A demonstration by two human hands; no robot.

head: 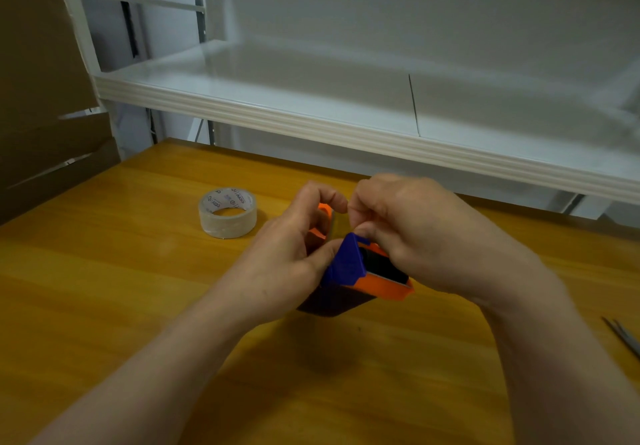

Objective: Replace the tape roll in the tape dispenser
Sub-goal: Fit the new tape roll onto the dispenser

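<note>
An orange and blue tape dispenser (349,268) is held just above the wooden table (104,288), between both hands. My left hand (291,257) grips its left side, thumb on the blue part. My right hand (408,233) is closed over its right side, with fingertips pinched at the top near the left fingertips. What the fingers pinch is hidden. A roll of clear tape (227,212) lies flat on the table to the left of the hands, apart from them.
A white shelf (346,126) juts out above the table's far edge. Brown cardboard (41,98) stands at the left. The tips of metal scissors (623,335) lie at the right edge of the table.
</note>
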